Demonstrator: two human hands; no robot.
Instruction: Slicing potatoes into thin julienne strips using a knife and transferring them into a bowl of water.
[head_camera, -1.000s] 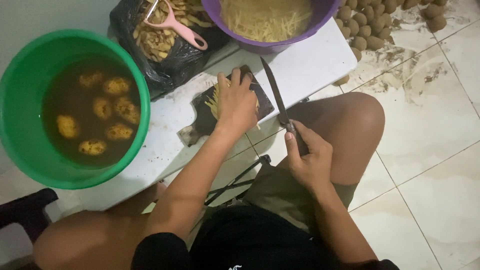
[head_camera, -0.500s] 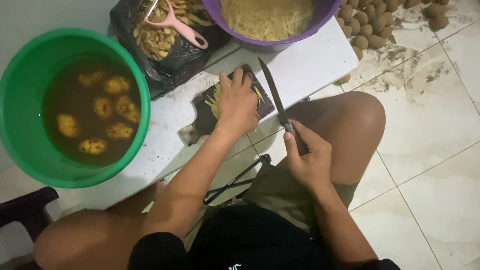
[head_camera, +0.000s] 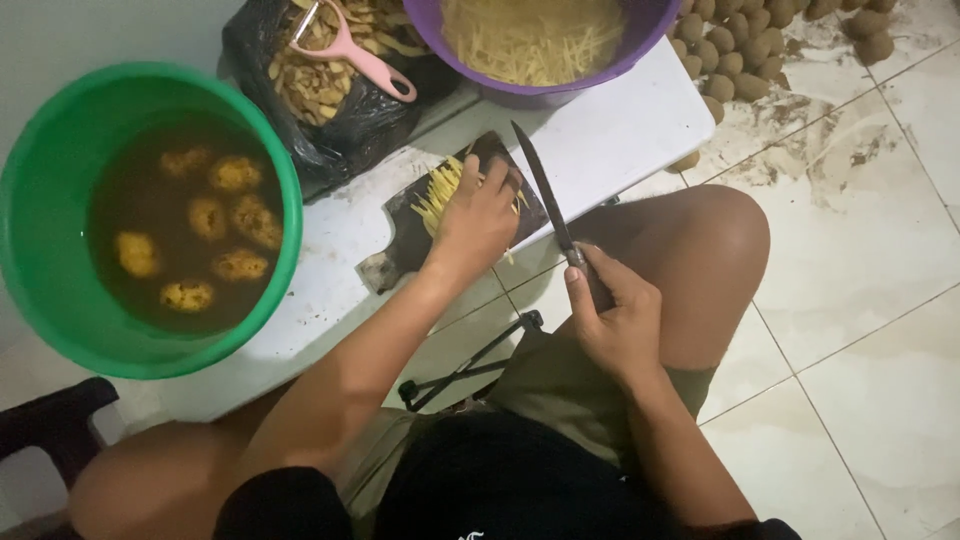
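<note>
My left hand (head_camera: 478, 222) lies on a pile of yellow potato strips (head_camera: 438, 188) on a dark cutting board (head_camera: 405, 235), fingers curled over the strips. My right hand (head_camera: 615, 325) grips the handle of a long knife (head_camera: 543, 193), blade pointing away from me, lifted just right of the board. The board rests on a low white table (head_camera: 620, 130).
A green bucket (head_camera: 270, 180) of brown water with peeled potatoes sits at left. A black bag (head_camera: 350, 120) holds peels and a pink peeler (head_camera: 350, 55). A purple bowl (head_camera: 560, 90) holds cut strips. Unpeeled potatoes (head_camera: 720, 55) lie on the tiled floor.
My left hand has shifted slightly over the strips, gathering them. The knife has stayed raised beside the board with little movement.
</note>
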